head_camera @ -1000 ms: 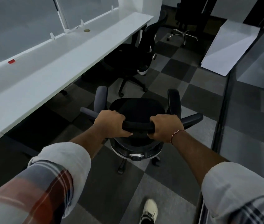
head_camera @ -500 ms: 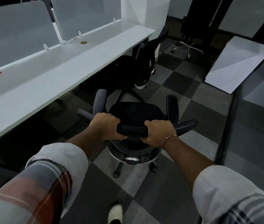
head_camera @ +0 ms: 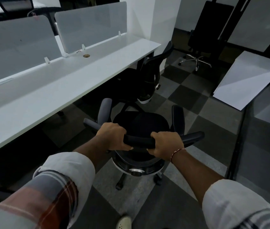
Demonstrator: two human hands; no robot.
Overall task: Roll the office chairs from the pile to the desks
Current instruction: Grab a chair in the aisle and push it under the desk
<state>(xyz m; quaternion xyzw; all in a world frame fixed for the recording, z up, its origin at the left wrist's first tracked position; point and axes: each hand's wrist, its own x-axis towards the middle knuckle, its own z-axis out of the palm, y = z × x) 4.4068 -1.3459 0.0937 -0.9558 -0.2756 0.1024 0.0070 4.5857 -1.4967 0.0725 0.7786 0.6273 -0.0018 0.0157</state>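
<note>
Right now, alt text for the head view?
The left hand and right hand grip the backrest top of a black office chair, seen from above on checkered carpet. A long white desk runs along the left, with a second black chair parked at its far end.

White panel (head_camera: pixel 246 80) on checkered carpet (head_camera: pixel 188 101)

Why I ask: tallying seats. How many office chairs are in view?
3. Nearest chair, gripped by left hand and right hand; tucked chair at the desk; chrome-base chair by the back wall. Another may hide behind the partitions.
</note>
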